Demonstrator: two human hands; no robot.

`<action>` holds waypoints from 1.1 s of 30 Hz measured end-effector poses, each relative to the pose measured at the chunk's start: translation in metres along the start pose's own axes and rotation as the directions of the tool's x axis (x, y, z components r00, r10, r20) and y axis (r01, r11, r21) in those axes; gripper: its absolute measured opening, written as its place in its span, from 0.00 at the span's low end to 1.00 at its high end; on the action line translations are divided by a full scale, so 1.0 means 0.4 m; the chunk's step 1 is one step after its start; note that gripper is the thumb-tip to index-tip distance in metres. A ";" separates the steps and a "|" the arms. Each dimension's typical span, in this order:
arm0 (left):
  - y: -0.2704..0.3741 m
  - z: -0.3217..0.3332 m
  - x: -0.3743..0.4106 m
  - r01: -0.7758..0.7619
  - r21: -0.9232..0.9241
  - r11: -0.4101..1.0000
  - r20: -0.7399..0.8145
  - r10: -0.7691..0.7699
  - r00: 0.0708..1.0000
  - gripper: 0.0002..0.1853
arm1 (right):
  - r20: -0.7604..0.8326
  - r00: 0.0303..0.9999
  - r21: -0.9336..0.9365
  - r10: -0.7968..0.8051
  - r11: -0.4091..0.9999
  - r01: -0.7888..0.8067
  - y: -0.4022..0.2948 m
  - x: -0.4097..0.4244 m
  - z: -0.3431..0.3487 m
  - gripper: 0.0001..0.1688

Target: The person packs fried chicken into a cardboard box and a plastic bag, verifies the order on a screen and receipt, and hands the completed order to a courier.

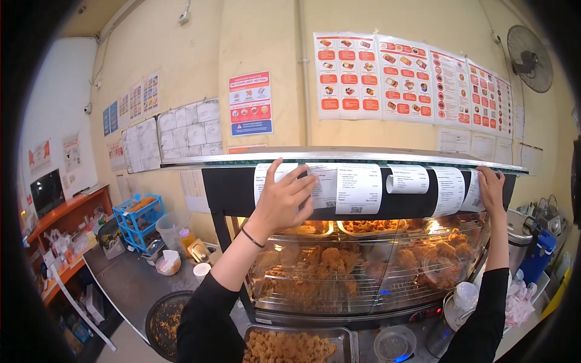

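Observation:
My left hand [283, 197] is raised with its fingers spread, in front of a printed paper receipt [323, 187] hanging from the rail of a heated display cabinet [408, 206]. Its fingertips reach the receipts' upper edges, and it partly covers another receipt [262, 183]. At the rail's right end, the fingers of my right hand [492, 188] touch the top of a tilted receipt [472, 197]; whether they pinch it is unclear. Between my hands hang a long receipt [358, 188], a curled one [408, 178] and another long one [448, 190]. Fried chicken [333, 263] fills the cabinet's wire racks.
Below the cabinet stand a metal tray of fried pieces [286, 347] and a clear plastic tub [395, 343]. A round dark pan [165, 317] and a blue tiered rack [138, 220] are to the left. Cups [466, 295] and a blue container [538, 256] stand right.

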State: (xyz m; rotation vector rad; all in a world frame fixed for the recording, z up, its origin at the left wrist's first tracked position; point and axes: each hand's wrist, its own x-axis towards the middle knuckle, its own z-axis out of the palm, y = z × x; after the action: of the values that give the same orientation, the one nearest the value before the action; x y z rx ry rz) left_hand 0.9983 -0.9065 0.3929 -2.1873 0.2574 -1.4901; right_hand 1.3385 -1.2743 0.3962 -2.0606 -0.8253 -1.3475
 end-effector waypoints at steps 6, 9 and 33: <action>0.006 -0.033 0.030 0.065 -0.076 0.995 -0.118 -0.074 0.990 0.13 | -0.165 0.981 -0.143 -0.102 0.987 0.078 0.003 -0.003 0.029 0.12; 0.025 -0.039 0.077 0.130 -0.167 0.977 -0.148 -0.155 0.977 0.12 | -0.154 0.983 -0.151 -0.099 0.986 0.076 -0.007 -0.001 0.015 0.12; 0.093 0.037 0.141 0.212 -0.200 0.957 0.012 -0.214 0.977 0.27 | -0.029 0.930 0.249 -0.367 0.898 0.362 -0.440 -0.006 0.011 0.15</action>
State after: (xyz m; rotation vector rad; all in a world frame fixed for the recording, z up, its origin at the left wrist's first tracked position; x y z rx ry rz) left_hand 1.0380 -0.9577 0.4169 -2.4324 0.1865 -1.6541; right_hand 1.2107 -1.1540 0.4107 -1.7807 -1.3708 -1.3300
